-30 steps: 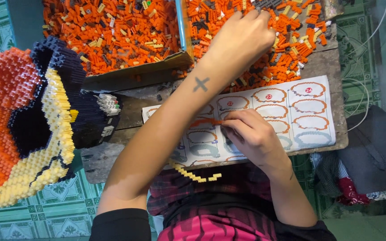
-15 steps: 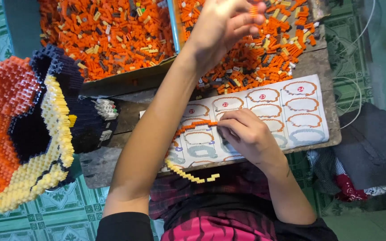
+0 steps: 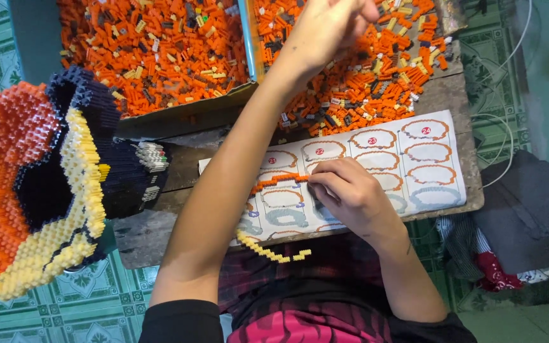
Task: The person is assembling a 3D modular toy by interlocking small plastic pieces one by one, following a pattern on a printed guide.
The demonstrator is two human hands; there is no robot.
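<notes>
Right hand (image 3: 351,197) pins curved orange brick strip (image 3: 279,180) on printed paper template (image 3: 414,159), steadying it; left hand (image 3: 325,28) fingers pinched over loose orange bricks (image 3: 376,70), contents unclear.

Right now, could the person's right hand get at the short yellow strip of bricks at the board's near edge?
Probably yes. The right hand rests on the paper sheet, just above the yellow strip, and nothing lies between them, though its fingers are pinching the orange strip.

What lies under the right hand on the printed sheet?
The right hand presses one end of an orange brick strip onto the instruction sheet. Ring diagrams show around it; those beneath the palm are covered.
</notes>
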